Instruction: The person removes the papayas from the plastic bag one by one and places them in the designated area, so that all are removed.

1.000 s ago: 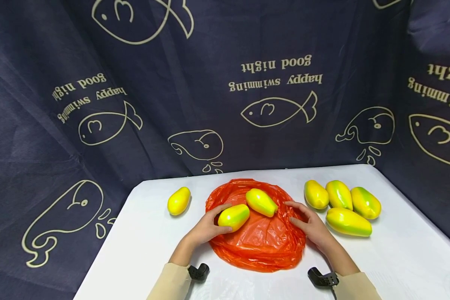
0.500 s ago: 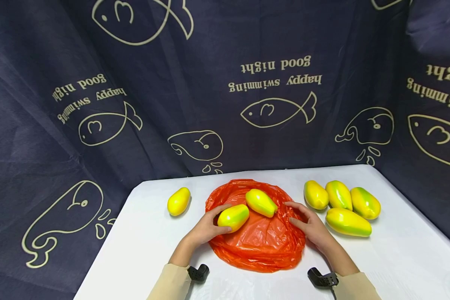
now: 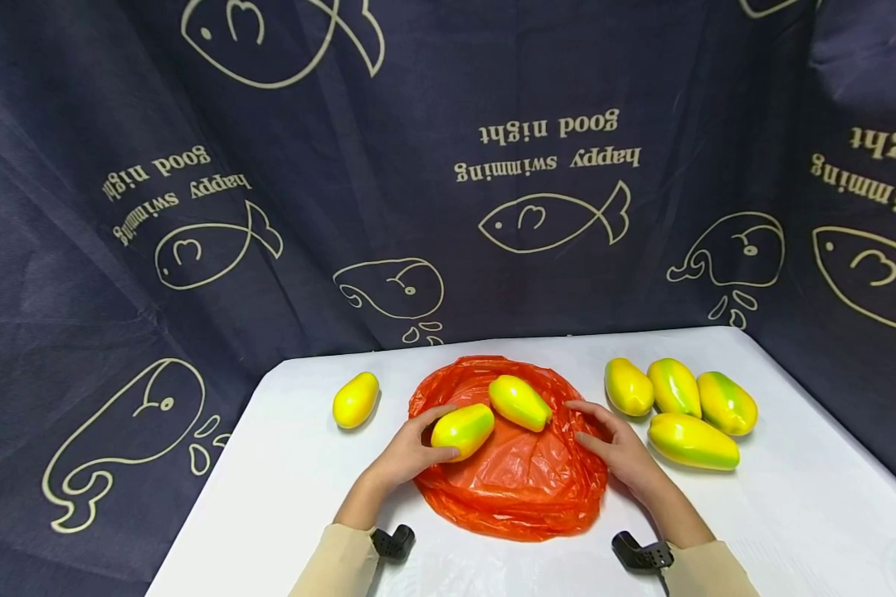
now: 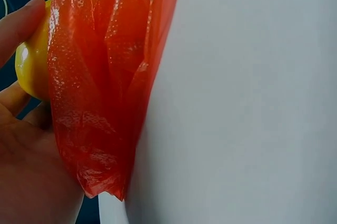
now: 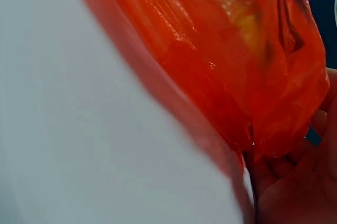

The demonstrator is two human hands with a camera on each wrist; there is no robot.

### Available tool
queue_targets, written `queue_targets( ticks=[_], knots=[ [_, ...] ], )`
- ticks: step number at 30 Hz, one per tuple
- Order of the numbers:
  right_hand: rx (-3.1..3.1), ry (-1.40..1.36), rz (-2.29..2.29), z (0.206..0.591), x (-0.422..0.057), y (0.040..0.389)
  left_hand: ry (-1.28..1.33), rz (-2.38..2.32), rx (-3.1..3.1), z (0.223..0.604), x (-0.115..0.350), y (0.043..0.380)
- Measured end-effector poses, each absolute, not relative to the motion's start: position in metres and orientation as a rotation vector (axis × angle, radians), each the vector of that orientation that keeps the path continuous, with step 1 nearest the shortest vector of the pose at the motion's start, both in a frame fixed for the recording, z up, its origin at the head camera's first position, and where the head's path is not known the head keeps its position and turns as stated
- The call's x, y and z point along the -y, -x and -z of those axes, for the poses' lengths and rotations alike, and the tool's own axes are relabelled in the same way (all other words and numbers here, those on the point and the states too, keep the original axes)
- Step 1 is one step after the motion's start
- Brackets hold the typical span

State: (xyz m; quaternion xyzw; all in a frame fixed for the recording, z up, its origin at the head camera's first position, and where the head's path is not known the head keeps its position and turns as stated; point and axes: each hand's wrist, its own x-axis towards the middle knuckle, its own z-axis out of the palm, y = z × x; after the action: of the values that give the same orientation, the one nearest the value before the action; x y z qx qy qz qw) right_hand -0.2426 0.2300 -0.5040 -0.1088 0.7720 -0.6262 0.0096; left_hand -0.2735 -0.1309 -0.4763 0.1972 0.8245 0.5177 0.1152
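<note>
A red plastic bag [image 3: 508,477] lies spread in a rough round on the white table. My left hand [image 3: 411,448] grips a yellow-green papaya [image 3: 463,432] over the bag's left side, thumb at its near end and fingers round its far end. Another papaya [image 3: 520,402] rests on the bag's far middle part. At the bag's right rim my right hand [image 3: 620,444] holds the crumpled edge, with thumb and forefinger on the plastic. In the right wrist view the red plastic [image 5: 237,66] hides most of those fingers. The left wrist view shows the gripped papaya's yellow side [image 4: 34,63] behind the plastic.
Several papayas sit in a group at the back right, the nearest papaya [image 3: 693,442] lying lengthwise. A lone yellow fruit [image 3: 356,400] is at the back left. Dark blue cloth [image 3: 433,174] printed with fish and whales hangs behind the white table [image 3: 269,497].
My left hand, with the papaya in it, has shifted very slightly left. The right hand, the bag and the other fruit look unmoved.
</note>
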Motion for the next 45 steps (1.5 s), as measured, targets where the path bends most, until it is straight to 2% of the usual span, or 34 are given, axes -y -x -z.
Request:
queue_targets(
  ticks=[25,45],
  knots=[
    [-2.391,0.344,1.969,0.503,-0.229,0.242,-0.212,-1.953,-2.502,0.46,0.142,0.282],
    [-2.406,0.354,1.961,0.502,-0.229,0.241,0.105,-2.186,-2.573,0.469,0.158,0.296]
  ],
)
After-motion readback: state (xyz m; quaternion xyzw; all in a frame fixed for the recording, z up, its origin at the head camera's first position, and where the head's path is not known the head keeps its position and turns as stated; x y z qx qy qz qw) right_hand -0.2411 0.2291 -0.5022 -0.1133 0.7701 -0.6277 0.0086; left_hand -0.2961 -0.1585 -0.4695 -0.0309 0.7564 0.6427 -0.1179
